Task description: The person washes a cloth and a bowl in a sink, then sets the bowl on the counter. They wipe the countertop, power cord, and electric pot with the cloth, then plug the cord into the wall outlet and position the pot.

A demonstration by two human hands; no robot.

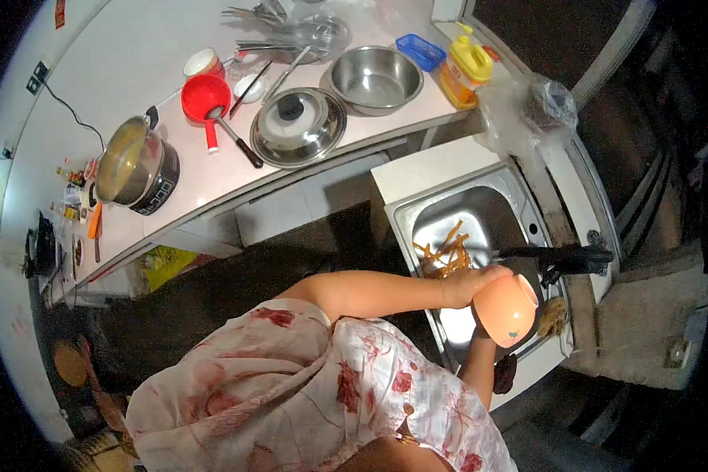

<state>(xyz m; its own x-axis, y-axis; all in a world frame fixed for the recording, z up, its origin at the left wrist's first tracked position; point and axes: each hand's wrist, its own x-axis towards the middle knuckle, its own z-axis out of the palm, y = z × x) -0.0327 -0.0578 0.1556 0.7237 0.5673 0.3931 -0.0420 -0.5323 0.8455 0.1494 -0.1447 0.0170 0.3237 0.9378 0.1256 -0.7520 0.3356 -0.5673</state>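
Observation:
An orange bowl (505, 316) with a small green mark is tilted over the sink (446, 318), its pale rim facing up and to the right. My left hand (481, 285) grips the bowl's near upper side. From below, my right hand (482, 340) reaches behind the bowl, which hides its fingers. Just beyond the bowl juts a black faucet (554, 256). Several orange-brown strips (448, 253) lie in the metal basin, left of the faucet.
Along the counter stand a pot (130, 165) on an electric cooker, a red ladle-like scoop (205, 98), a lidded pan (299, 130), a steel basin (376, 79), a blue basket (421, 52) and a yellow detergent bottle (466, 71). A brown clump (553, 316) rests on the sink's edge.

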